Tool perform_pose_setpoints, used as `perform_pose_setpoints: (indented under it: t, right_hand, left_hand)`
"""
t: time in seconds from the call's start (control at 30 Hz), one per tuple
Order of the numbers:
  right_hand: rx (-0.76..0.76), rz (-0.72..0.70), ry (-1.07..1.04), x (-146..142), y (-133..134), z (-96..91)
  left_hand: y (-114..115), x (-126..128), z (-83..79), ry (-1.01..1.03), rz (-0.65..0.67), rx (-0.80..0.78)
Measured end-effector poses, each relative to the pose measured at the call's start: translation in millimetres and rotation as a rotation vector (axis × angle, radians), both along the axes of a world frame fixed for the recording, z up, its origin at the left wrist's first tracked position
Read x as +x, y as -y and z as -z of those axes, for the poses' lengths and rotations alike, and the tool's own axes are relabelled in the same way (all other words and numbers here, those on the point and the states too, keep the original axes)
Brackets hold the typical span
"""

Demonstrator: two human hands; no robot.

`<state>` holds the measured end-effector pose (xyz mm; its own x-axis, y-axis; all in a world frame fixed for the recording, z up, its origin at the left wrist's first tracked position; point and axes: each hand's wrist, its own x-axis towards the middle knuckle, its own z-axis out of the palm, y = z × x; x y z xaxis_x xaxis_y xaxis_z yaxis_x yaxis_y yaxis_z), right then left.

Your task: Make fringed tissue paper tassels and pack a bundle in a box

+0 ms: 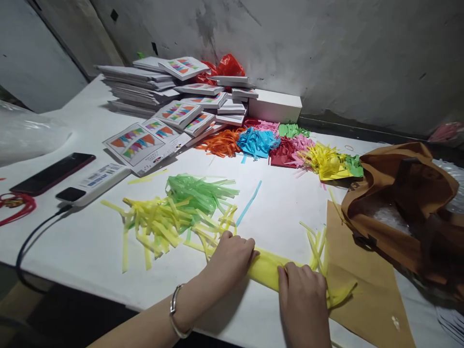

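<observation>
A folded yellow tissue-paper tassel [266, 268] stretches across the front of the white table, its cut strips fanning out at both ends. My left hand [232, 253], with a silver bangle at the wrist, is closed around its left part. Farther right, my right hand [302, 295] grips the same tassel, thumb on the near side. The fingers' undersides are hidden. Loose yellow fringe [154, 224] lies left of my left hand, partly over a green tassel [197, 193]. A single blue strip [249, 203] rests beyond the hands.
Coloured tassels [258, 142] are heaped at the back, before stacked printed packets [181, 113] and a white box [277, 105]. A phone [54, 173] and a white device with a cable [96, 183] lie left. Right are brown paper [366, 275] and a brown bag [391, 193].
</observation>
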<state>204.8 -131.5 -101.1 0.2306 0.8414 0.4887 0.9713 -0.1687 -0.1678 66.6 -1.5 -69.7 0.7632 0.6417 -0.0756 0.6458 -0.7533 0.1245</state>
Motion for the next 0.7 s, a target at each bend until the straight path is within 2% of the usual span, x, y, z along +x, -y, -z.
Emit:
perform_pose_setpoints:
  t: [0.27, 0.37, 0.43, 0.57, 0.63, 0.7]
  right_hand:
    - [-0.089, 0.079, 0.084, 2.8, -4.2, -4.0]
    - [0.014, 0.101, 0.102, 2.5, -1.5, -10.7]
    - [0.112, -0.005, 0.084, 0.7, 3.1, -12.9]
    - [0.139, -0.398, -0.012, -6.3, 10.8, -5.2]
    - [0.152, -0.437, -0.014, -9.7, 11.1, 1.1]
    - [0.173, -0.407, 0.000, -11.9, 9.8, 4.8]
  left_hand:
    - [2.9, 2.4, 1.7, 0.004, -0.046, -0.013]
    - [3.2, 2.8, 5.4, 0.026, -0.040, -0.014]
    - [3.5, 3.2, 7.3, 0.030, -0.036, -0.015]
    - [2.0, 1.5, 7.6, 0.043, -0.043, -0.021]
    - [0.7, -2.9, 4.4, 0.100, -0.061, 0.017]
    - [0.7, -10.0, -0.7, 0.226, -0.026, 0.078]
